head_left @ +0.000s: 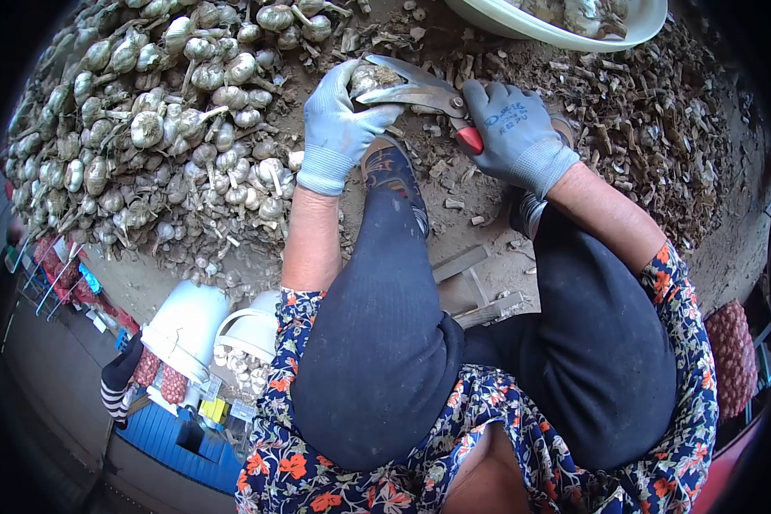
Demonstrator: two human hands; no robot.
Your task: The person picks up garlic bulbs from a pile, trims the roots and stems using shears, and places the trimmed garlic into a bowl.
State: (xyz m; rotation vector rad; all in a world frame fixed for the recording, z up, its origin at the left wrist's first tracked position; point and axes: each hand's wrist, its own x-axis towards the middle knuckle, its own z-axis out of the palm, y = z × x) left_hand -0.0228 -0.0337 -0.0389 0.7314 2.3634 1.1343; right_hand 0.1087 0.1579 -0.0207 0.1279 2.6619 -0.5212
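Observation:
Both hands wear pale blue-grey gloves. My left hand point(338, 124) is closed round a garlic bulb point(371, 80), whose root side shows between thumb and fingers. My right hand point(518, 128) grips the red handle of metal shears point(441, 101). The open blades point left and lie around the bulb, one above it and one below. A large heap of garlic bulbs with stems point(158, 128) lies to the left of my left hand. Beyond and right of my right hand spreads a pile of cut stem pieces point(660, 154).
A pale basin point(557, 36) with contents stands at the top. White buckets point(184, 325) and a container of garlic bulbs point(247, 364) are at lower left. A wooden piece point(461, 264) lies between my legs. A net sack point(730, 360) stands at far right.

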